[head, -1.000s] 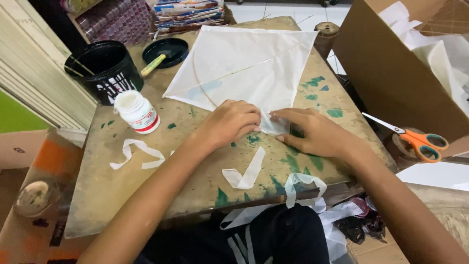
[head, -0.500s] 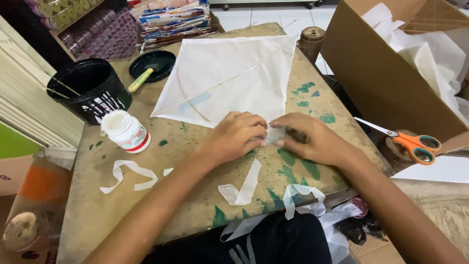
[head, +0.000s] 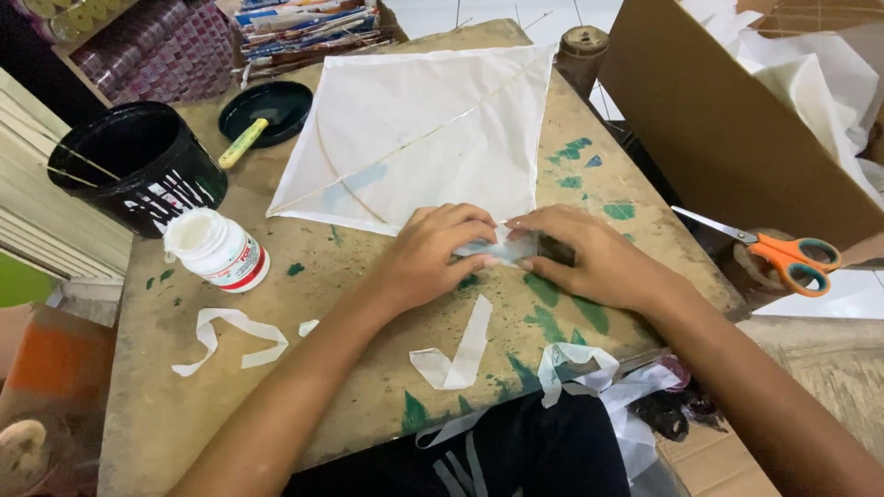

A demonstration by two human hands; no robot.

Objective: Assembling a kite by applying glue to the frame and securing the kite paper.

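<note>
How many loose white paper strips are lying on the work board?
3 clearly: a looped strip below the glue bottle, one strip under the hands, and a crumpled bunch at the near edge. Others may be hidden.

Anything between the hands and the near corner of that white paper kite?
Nothing visible: the left hand and right hand already press on the white paper kite at its near corner, fingers meeting there.

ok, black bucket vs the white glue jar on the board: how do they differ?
The black bucket is far larger than the white glue jar. The bucket stands upright at the board's far left corner; the jar lies tilted, nearer the left hand. Thin sticks lie across the bucket's mouth; the jar's holds none. Both are open-topped and untouched by either hand.
</note>
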